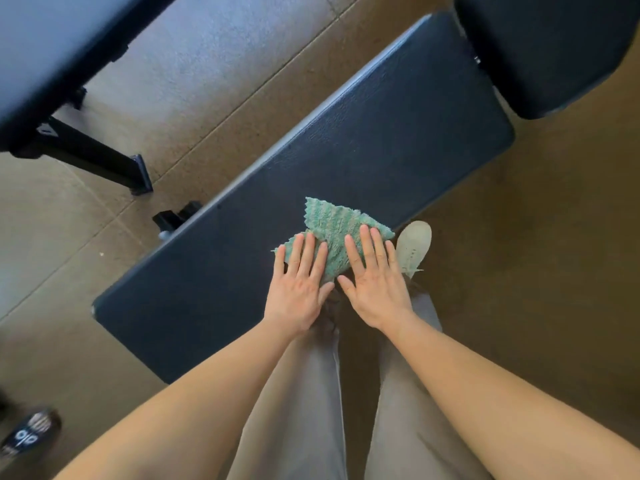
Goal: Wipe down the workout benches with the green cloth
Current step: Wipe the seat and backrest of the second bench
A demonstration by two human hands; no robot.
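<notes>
A long black padded workout bench runs diagonally from lower left to upper right. The green cloth lies flat on its near edge. My left hand presses on the cloth's left part with straight, spread fingers. My right hand lies flat on the cloth's right part, fingers straight too. Both palms hang partly over the bench's near edge. The cloth's near part is hidden under my hands.
A second black bench with a metal leg stands at the upper left. Another black pad adjoins the first bench at the upper right. My shoe stands beside the bench on the brown floor. A dark object lies at the lower left.
</notes>
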